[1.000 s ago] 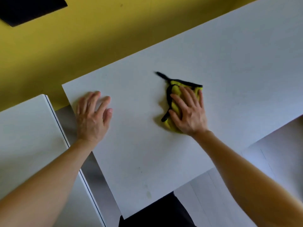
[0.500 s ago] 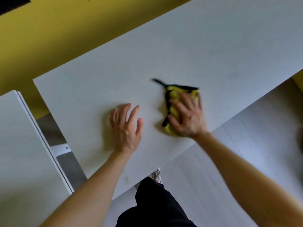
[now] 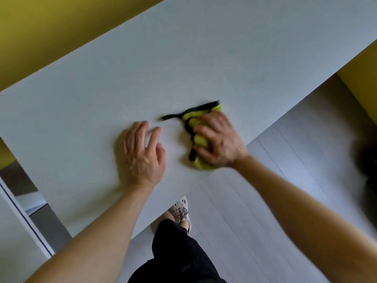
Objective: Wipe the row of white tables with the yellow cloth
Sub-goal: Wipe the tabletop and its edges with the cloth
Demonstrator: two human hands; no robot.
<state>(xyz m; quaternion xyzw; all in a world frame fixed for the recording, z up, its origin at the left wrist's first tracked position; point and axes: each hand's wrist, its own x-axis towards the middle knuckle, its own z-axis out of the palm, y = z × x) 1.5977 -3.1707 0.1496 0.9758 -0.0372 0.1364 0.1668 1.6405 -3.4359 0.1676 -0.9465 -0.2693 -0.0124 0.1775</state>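
On the white table (image 3: 183, 58), right hand (image 3: 221, 142) curled round bunched yellow cloth (image 3: 201, 139), left hand (image 3: 142, 158) open, fingers spread, beside it

no readable text, labels or numbers.

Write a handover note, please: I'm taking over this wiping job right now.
Right hand: fingers curled over the bunched yellow cloth, pressing it on the white table near its front edge.
Left hand: flat on the same table, holding nothing.
Second table: at far left, across a gap.
Done: no telling which parts are wiped.
To do: treat both tops as unfinished.
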